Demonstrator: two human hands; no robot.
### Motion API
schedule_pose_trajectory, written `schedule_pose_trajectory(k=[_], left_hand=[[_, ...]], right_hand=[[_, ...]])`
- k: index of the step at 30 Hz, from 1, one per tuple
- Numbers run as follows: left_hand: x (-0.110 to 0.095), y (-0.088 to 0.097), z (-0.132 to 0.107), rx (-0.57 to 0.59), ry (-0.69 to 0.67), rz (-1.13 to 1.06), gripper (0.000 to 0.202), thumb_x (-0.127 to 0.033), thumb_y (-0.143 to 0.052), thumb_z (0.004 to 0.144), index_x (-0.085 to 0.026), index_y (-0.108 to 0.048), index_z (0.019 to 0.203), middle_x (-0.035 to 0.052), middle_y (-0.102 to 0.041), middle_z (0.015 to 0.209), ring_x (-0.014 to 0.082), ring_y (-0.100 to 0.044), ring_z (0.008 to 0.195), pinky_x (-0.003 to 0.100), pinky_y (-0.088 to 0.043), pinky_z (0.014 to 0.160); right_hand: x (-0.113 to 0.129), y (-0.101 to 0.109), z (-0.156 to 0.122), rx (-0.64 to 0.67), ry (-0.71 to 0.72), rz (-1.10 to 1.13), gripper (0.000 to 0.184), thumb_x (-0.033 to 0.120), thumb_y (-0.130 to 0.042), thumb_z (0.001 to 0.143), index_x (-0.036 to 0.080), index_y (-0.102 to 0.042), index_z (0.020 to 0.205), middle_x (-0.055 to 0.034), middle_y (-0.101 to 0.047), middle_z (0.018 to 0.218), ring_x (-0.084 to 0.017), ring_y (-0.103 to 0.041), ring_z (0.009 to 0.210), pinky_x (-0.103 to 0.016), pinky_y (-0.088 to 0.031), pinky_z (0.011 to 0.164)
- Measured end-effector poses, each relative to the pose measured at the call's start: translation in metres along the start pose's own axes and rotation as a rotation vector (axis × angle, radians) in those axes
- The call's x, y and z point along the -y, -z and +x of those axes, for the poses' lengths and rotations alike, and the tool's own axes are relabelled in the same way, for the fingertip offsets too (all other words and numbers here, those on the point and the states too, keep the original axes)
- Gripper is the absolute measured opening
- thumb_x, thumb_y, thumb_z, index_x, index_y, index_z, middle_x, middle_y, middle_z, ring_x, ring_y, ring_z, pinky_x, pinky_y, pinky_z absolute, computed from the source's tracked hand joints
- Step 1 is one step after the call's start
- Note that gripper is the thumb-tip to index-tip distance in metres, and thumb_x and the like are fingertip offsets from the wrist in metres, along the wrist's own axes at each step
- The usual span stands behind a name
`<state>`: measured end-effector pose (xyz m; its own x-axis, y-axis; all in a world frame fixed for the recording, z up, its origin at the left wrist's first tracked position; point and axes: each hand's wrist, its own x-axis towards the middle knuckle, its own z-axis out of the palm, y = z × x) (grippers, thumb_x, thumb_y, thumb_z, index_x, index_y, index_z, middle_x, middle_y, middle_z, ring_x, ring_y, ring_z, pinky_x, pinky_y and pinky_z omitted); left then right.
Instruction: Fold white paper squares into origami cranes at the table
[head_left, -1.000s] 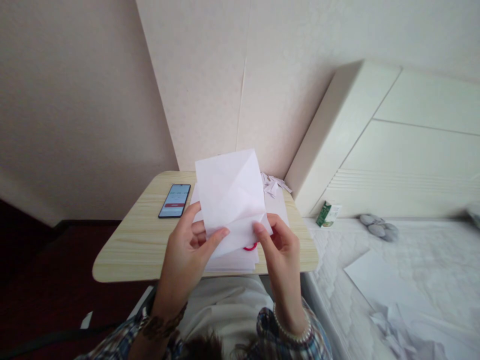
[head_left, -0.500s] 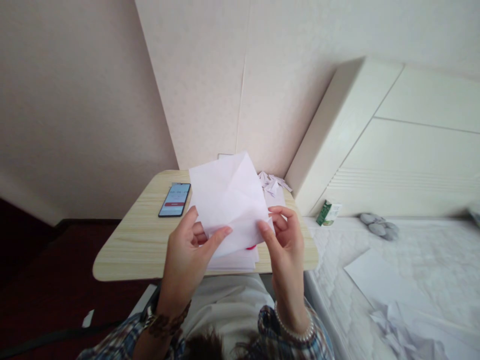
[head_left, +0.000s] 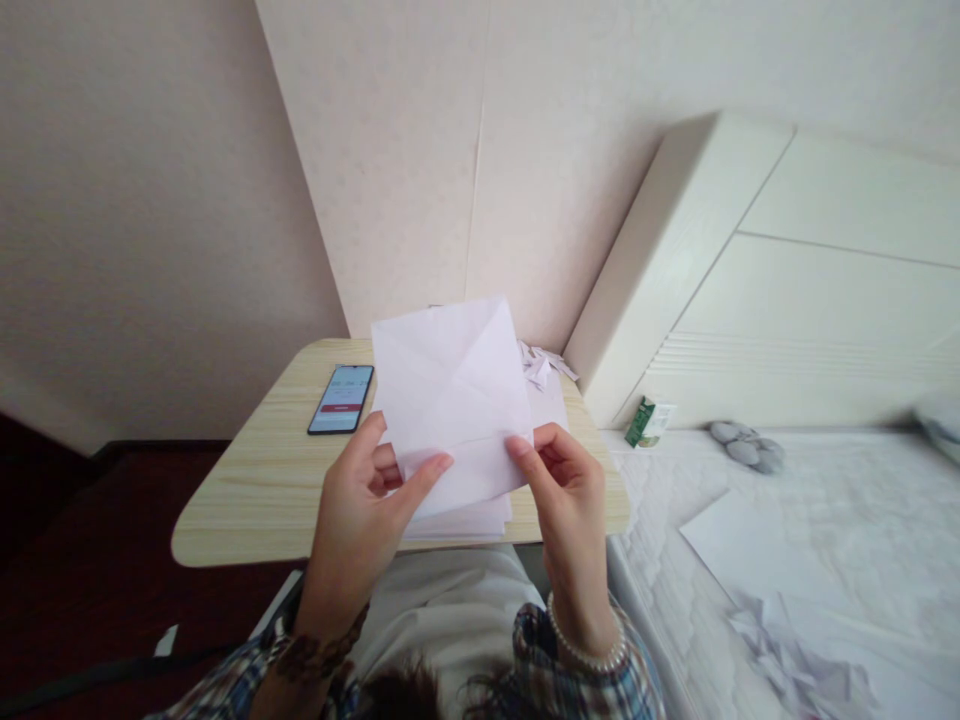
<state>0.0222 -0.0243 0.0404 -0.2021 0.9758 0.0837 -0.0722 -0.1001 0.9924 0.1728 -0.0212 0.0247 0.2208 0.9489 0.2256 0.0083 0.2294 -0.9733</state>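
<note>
A creased white sheet of paper (head_left: 450, 385) is held up over the small wooden table, with a fold line across its lower part. My left hand (head_left: 375, 480) grips its lower left edge, thumb on the front and fingers behind. At the lower right corner my right hand (head_left: 559, 480) pinches the same sheet between thumb and fingers. Beneath it, a stack of white paper (head_left: 457, 522) lies near the table's front edge, partly hidden by the held sheet.
A phone (head_left: 341, 400) with a lit screen lies on the table (head_left: 255, 480), left of my hands. Folded paper pieces (head_left: 544, 365) sit at the back right. On the mattress (head_left: 660, 520) are a green-white carton (head_left: 649, 422), a grey object (head_left: 746, 447) and crumpled paper (head_left: 802, 660).
The sheet has flattened out and faces me more squarely, its lower strip lying smoother. Both hands keep their grip. The whole view has shifted slightly.
</note>
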Motion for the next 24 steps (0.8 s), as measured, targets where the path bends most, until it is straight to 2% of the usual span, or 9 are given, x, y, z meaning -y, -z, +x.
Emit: schedule_pose_trajectory(k=[5, 11, 19, 24], left_hand=[[0.0015, 0.0013, 0.0002, -0.002, -0.003, 0.01, 0.043, -0.023, -0.082, 0.061, -0.021, -0.059, 0.098, 0.0003, -0.077, 0.081, 0.022, -0.073, 0.071, 0.027, -0.059, 0.059], [-0.0002, 0.0015, -0.0014, -0.032, 0.016, 0.03, 0.036, -0.028, -0.081, 0.063, -0.023, -0.062, 0.093, -0.0007, -0.078, 0.082, 0.0221, -0.074, 0.072, 0.026, -0.059, 0.057], [0.0009, 0.0038, -0.0007, -0.056, -0.009, 0.05, 0.039, -0.024, -0.082, 0.062, -0.025, -0.064, 0.096, -0.0029, -0.078, 0.081, 0.0209, -0.074, 0.072, 0.024, -0.059, 0.056], [-0.0005, 0.0029, -0.0001, -0.032, 0.017, 0.057, 0.038, -0.024, -0.082, 0.062, -0.025, -0.064, 0.095, -0.0011, -0.079, 0.082, 0.0222, -0.074, 0.073, 0.025, -0.059, 0.056]], right_hand=[[0.0018, 0.0016, -0.0007, -0.021, 0.029, -0.034, 0.031, 0.039, -0.067, 0.081, 0.019, -0.054, 0.061, 0.005, -0.048, 0.053, -0.009, -0.041, 0.052, -0.022, -0.032, 0.048], [-0.0008, 0.0012, -0.0029, -0.045, 0.056, -0.045, 0.031, 0.038, -0.067, 0.081, 0.019, -0.055, 0.06, 0.0052, -0.047, 0.053, -0.009, -0.041, 0.052, -0.023, -0.03, 0.049], [-0.0003, 0.002, -0.0037, -0.046, 0.052, -0.061, 0.032, 0.039, -0.067, 0.082, 0.019, -0.055, 0.06, 0.0055, -0.045, 0.052, -0.009, -0.038, 0.052, -0.025, -0.027, 0.05], [0.004, 0.0036, -0.0034, -0.033, 0.039, -0.058, 0.035, 0.04, -0.067, 0.081, 0.019, -0.053, 0.057, 0.0058, -0.042, 0.051, -0.009, -0.035, 0.051, -0.024, -0.025, 0.049]])
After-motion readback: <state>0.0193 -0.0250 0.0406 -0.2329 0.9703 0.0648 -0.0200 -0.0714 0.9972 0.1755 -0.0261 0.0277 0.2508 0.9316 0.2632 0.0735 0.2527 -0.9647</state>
